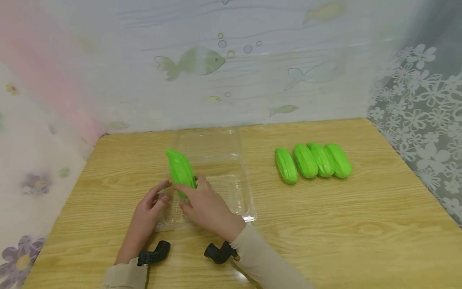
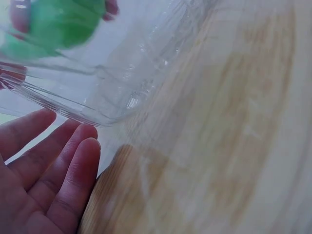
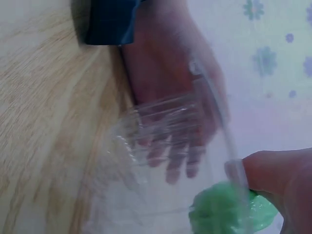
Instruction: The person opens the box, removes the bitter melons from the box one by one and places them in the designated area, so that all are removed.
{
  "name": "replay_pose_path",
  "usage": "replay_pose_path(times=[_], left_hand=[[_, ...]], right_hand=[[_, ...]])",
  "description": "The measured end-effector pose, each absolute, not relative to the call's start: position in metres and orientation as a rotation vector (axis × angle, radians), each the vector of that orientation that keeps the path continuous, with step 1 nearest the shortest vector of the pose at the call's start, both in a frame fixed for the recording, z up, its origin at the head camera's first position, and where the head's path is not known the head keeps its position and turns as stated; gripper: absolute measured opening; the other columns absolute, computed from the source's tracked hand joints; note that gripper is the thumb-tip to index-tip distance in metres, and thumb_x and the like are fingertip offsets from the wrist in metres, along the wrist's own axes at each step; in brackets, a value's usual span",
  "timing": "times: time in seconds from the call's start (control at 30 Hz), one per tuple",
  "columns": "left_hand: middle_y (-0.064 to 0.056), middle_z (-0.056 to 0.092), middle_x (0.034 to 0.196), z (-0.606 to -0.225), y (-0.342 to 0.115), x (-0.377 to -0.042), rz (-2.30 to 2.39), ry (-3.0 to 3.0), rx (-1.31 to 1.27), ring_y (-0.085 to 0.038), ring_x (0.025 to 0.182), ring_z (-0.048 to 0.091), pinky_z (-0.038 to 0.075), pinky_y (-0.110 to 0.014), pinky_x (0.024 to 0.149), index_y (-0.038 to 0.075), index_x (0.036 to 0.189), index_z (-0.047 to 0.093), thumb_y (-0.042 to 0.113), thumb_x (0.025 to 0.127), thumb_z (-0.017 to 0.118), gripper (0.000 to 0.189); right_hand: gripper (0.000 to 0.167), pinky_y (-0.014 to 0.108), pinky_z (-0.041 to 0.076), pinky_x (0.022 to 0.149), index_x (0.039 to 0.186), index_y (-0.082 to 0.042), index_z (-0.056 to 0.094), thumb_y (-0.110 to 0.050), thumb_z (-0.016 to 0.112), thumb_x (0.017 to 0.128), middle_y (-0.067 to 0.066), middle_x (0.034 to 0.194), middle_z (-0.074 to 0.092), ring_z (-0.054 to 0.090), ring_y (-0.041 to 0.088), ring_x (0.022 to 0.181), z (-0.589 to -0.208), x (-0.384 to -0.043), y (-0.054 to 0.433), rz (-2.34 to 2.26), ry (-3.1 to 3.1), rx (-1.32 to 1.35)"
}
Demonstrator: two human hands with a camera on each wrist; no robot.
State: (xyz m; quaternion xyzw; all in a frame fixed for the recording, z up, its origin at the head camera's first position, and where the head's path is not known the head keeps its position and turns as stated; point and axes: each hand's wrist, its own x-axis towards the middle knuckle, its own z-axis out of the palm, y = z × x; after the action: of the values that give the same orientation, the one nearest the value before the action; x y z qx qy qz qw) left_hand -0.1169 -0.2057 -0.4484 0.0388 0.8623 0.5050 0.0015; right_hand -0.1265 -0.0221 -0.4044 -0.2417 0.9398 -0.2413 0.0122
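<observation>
My right hand (image 1: 211,206) grips the lower end of a green ridged gourd-like piece (image 1: 179,166), its pointed tip upward, over the left side of a clear plastic clamshell box (image 1: 236,196). In the right wrist view, the thumb (image 3: 273,170) is beside the green piece (image 3: 219,209), seen partly through plastic. My left hand (image 1: 145,212) is at the box's left side. The left wrist view shows its fingers (image 2: 73,180) nearly straight under the box wall (image 2: 112,112), close to or touching it. The right fingers' far side is hidden.
Several matching green pieces (image 1: 304,160) lie in a row to the right on the wooden table (image 1: 325,233). The box's lid (image 1: 209,144) lies opened back towards the fish-patterned wall covering (image 1: 252,88). Black wrist cameras (image 1: 155,253) extend inward from both wrists.
</observation>
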Motion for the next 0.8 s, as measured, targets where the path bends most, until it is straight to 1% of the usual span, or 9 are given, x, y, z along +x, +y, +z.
replay_pose_path(times=[0.07, 0.2, 0.37, 0.5, 0.63, 0.8], left_hand=[[0.007, 0.045, 0.13, -0.456, -0.209, -0.12, 1.577, 2.708, 0.116, -0.016, 0.107, 0.048, 0.038, -0.041, 0.083, 0.028, 0.133, 0.041, 0.035, 0.093, 0.045, 0.041], [0.007, 0.045, 0.129, -0.458, -0.211, -0.121, 1.557, 2.726, 0.114, -0.016, 0.106, 0.048, 0.038, -0.042, 0.083, 0.026, 0.133, 0.041, 0.036, 0.093, 0.046, 0.042], [0.009, 0.045, 0.13, -0.457, -0.21, -0.122, 1.542, 2.742, 0.124, -0.012, 0.106, 0.049, 0.039, -0.04, 0.083, 0.026, 0.133, 0.041, 0.035, 0.093, 0.045, 0.041], [0.008, 0.046, 0.129, -0.455, -0.21, -0.121, 1.531, 2.743, 0.11, -0.009, 0.104, 0.049, 0.038, -0.038, 0.083, 0.028, 0.133, 0.041, 0.036, 0.093, 0.045, 0.041], [0.008, 0.046, 0.129, -0.453, -0.21, -0.12, 1.523, 2.747, 0.102, -0.007, 0.103, 0.05, 0.04, -0.029, 0.082, 0.026, 0.134, 0.041, 0.036, 0.093, 0.046, 0.042], [0.008, 0.046, 0.129, -0.453, -0.21, -0.119, 1.52, 2.752, 0.111, -0.003, 0.102, 0.05, 0.039, -0.022, 0.08, 0.025, 0.134, 0.041, 0.035, 0.093, 0.045, 0.042]], right_hand=[[0.044, 0.03, 0.048, 0.064, 0.131, -0.038, 0.042, -0.033, 0.054, 0.088, 0.018, 0.131, 0.033, 0.047, 0.023, 0.105, -0.399, -0.125, -0.019, -0.782, 2.925, -0.756], [0.044, 0.032, 0.048, 0.069, 0.131, -0.038, 0.042, -0.034, 0.053, 0.089, 0.018, 0.133, 0.033, 0.046, 0.023, 0.107, -0.391, -0.121, -0.012, -0.825, 2.927, -0.758], [0.043, 0.036, 0.048, 0.074, 0.131, -0.037, 0.042, -0.033, 0.052, 0.09, 0.017, 0.132, 0.036, 0.045, 0.024, 0.109, -0.387, -0.119, -0.004, -0.828, 2.963, -0.783], [0.045, 0.033, 0.048, 0.069, 0.133, -0.04, 0.039, -0.033, 0.051, 0.09, 0.016, 0.129, 0.04, 0.049, 0.022, 0.103, -0.386, -0.119, 0.002, -0.818, 2.981, -0.808], [0.046, 0.03, 0.047, 0.064, 0.133, -0.042, 0.038, -0.033, 0.051, 0.09, 0.014, 0.126, 0.043, 0.052, 0.02, 0.097, -0.386, -0.117, 0.009, -0.811, 2.981, -0.822], [0.049, 0.029, 0.047, 0.064, 0.134, -0.038, 0.037, -0.031, 0.054, 0.089, 0.014, 0.12, 0.047, 0.053, 0.018, 0.09, -0.385, -0.117, 0.015, -0.837, 3.0, -0.855]])
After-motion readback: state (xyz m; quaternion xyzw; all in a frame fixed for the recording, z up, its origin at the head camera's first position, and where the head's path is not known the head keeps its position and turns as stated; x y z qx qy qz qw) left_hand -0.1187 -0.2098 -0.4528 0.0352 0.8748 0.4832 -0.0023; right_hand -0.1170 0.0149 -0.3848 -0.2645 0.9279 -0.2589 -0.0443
